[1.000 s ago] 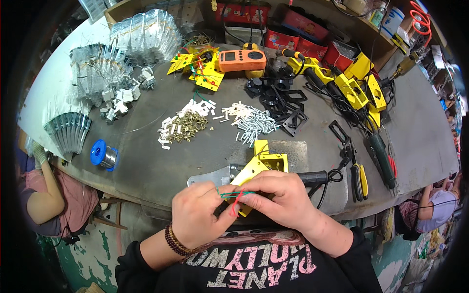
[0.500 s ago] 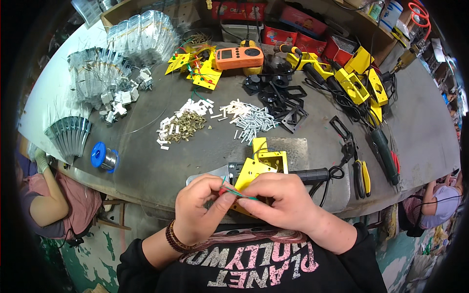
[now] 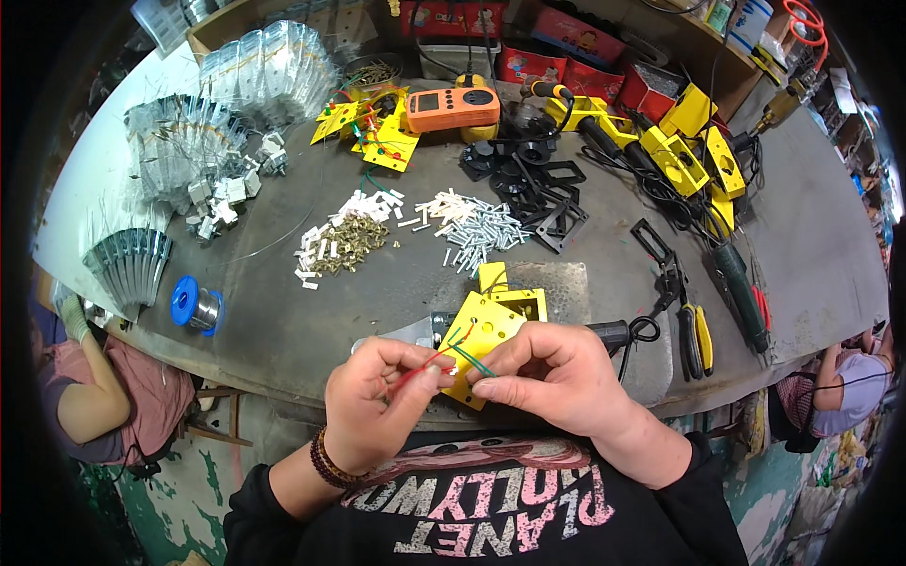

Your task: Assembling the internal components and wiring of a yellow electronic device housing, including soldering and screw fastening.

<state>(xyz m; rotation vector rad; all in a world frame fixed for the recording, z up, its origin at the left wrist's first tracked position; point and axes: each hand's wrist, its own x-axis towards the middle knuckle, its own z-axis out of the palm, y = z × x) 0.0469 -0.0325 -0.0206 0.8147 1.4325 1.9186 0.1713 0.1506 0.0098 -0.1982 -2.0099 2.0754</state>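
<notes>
Close to the table's near edge, my left hand point(image 3: 382, 401) pinches a red wire point(image 3: 422, 366), with a small white piece at its fingertips. My right hand point(image 3: 562, 377) pinches a green wire point(image 3: 469, 357) between thumb and forefinger. The wires run close together in the gap between both hands, over a flat yellow plate point(image 3: 486, 325) with holes. That plate leans on an open yellow housing point(image 3: 530, 304), partly hidden by my right hand. A black cord grip point(image 3: 611, 334) sticks out to the right of the housing. Fingers hide the wire ends.
Beyond lie piles of brass parts point(image 3: 347, 243), silver screws point(image 3: 483, 231) and black brackets point(image 3: 557, 208). A solder spool point(image 3: 196, 307) stands left; pliers point(image 3: 696, 340) and a green-handled tool point(image 3: 741, 297) lie right. An orange meter point(image 3: 453, 109) sits at the back. People sit at both sides.
My fingers have drawn slightly apart, and the red wire and white piece now show more clearly. The yellow plate is more exposed. The whole view has shifted a little.
</notes>
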